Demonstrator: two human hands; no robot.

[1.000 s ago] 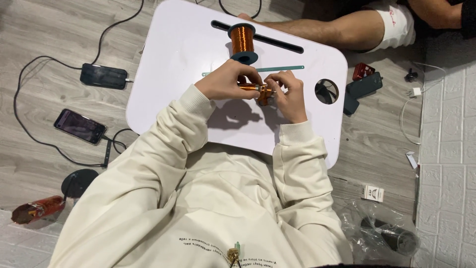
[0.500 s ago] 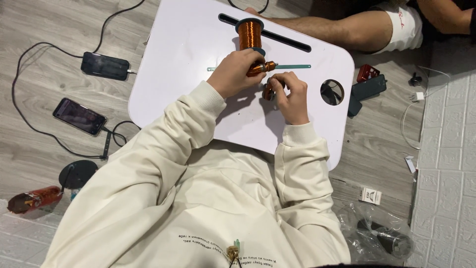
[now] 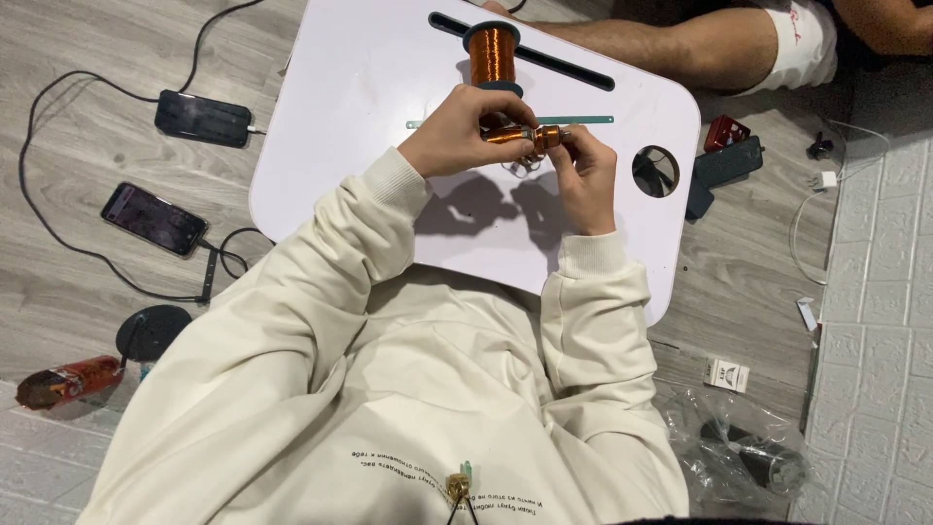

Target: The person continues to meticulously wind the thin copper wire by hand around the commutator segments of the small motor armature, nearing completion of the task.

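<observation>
My left hand (image 3: 455, 132) and my right hand (image 3: 583, 170) meet above the white lap table (image 3: 360, 117), both gripping a small coil wound with copper wire (image 3: 520, 135) held level between them. Just beyond my fingers stands a larger spool of copper wire (image 3: 493, 53) with dark flanges, upright near the table's long black slot (image 3: 573, 66). A thin green strip (image 3: 583, 121) lies flat on the table behind the coil. My cream sleeves cover both forearms.
Another person's bare leg (image 3: 671, 49) rests past the table's far edge. Two phones (image 3: 202, 119) (image 3: 154, 218) with cables lie on the wooden floor at left, a round black disc (image 3: 151, 331) below them. A plastic bag (image 3: 748, 452) sits at lower right.
My hands have lifted the small coil slightly and brought it closer to the spool; the view has shifted a little.
</observation>
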